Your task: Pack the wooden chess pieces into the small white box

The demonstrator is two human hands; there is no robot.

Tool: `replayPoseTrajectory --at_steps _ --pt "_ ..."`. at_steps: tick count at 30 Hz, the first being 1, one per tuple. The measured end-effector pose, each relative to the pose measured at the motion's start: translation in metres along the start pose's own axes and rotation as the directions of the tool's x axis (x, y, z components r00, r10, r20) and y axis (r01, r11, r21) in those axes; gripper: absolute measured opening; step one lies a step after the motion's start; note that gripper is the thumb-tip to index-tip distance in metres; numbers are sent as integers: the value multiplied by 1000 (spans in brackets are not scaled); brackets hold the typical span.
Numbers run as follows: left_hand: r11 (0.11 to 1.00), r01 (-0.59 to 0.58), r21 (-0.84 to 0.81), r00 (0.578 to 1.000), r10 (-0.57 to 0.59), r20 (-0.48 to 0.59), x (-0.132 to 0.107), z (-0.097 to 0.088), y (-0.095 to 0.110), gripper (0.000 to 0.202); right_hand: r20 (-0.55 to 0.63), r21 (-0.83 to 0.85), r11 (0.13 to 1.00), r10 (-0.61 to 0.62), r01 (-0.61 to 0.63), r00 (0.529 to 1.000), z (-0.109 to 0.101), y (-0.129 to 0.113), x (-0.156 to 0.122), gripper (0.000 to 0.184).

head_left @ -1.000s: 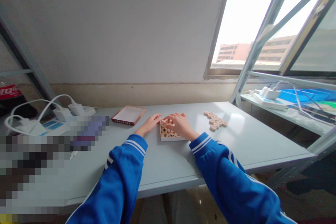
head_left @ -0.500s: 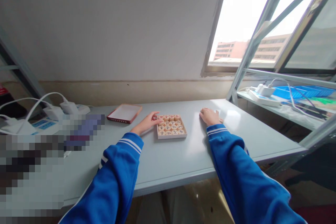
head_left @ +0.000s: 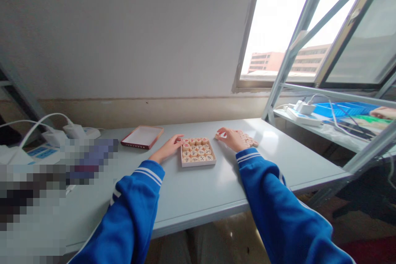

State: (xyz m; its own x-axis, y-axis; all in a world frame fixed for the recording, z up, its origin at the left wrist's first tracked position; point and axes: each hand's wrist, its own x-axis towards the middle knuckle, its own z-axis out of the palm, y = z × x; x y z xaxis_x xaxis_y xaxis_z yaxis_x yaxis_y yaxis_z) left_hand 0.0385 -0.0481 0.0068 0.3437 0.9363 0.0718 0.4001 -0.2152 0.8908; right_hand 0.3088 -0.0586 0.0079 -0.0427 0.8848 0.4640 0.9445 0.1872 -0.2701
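The grey bench (head_left: 198, 189) ran along the wall, with a side shelf (head_left: 309, 126) off its right end. Near the far edge lay a red-rimmed lid (head_left: 142, 137), and right of it, toward the middle, a shallow box (head_left: 198, 163) packed with rows of round wooden pieces (head_left: 198, 152). The left hand (head_left: 168, 147) lay open, fingers on the box's far left corner. The right hand (head_left: 231, 138) sat between the box and a loose pile of pieces (head_left: 250, 140) toward the right end, fingers curled, thumb and forefinger drawn close. Judging by this, bracing the box and pinching 1 piece by its rim, kept low, would serve best. Whether a piece sat in that pinch could not be told; the pile was half hidden, the markings unreadable, the bench's left end blurred.
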Motion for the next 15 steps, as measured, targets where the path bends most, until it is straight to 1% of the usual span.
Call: replayPoseTrajectory --at_steps 3,5,6,8,11,15 --pt "1000 -2 12 1000 2 -24 3 -1 -3 34 -8 198 979 -43 43 999 -3 -20 0 24" --pt "1000 -12 14 1000 12 -16 5 -2 -5 34 4 272 953 -138 131 990 -5 -36 -3 22" --pt "1000 -22 9 1000 22 -11 6 -2 -7 35 15 278 944 -189 177 982 -5 -44 -5 20" --pt "999 -49 -6 999 49 -6 7 -2 -9 34 36 237 942 -255 240 966 -4 -58 -9 19" --pt "995 -92 -29 996 91 -19 8 -1 -11 33 54 169 948 -282 270 958 -1 -68 -13 24" --pt "992 -119 -31 993 119 -27 9 0 -12 31 92 160 946 -297 281 950 3 -69 -13 26"
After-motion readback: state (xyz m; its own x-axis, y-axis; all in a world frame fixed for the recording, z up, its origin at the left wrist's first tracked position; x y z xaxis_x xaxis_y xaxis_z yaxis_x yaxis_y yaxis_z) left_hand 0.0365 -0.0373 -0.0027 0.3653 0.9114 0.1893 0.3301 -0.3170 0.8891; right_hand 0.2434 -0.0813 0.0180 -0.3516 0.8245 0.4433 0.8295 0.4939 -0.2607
